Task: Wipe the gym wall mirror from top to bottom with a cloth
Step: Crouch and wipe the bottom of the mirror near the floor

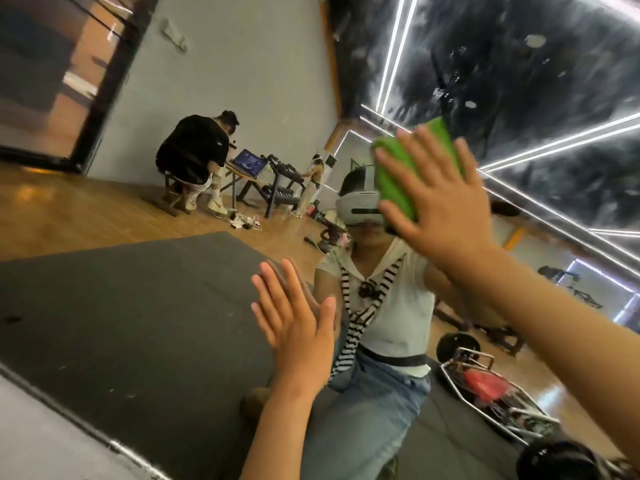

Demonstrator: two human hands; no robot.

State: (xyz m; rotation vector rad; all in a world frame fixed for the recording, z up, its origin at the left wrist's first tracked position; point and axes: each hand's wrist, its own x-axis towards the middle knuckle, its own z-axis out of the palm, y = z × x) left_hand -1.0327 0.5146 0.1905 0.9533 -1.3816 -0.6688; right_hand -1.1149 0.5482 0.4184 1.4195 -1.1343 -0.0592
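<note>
The wall mirror (145, 306) fills almost the whole head view, tilted, and shows my own reflection in a white top and jeans. My right hand (440, 202) lies flat with straight, spread fingers, pressing a folded green cloth (408, 168) against the glass at about head height. My left hand (294, 320) is lower and to the left, palm flat on the mirror with fingers straight, holding nothing. Wet smears and droplets cover the glass at the upper right (519, 64).
The mirror's bottom edge (79, 424) runs diagonally at the lower left. Reflected in the glass: a grey floor mat, a seated person at a laptop desk (197, 150), a dumbbell rack (280, 188), and a barbell frame (485, 386) on the wooden floor.
</note>
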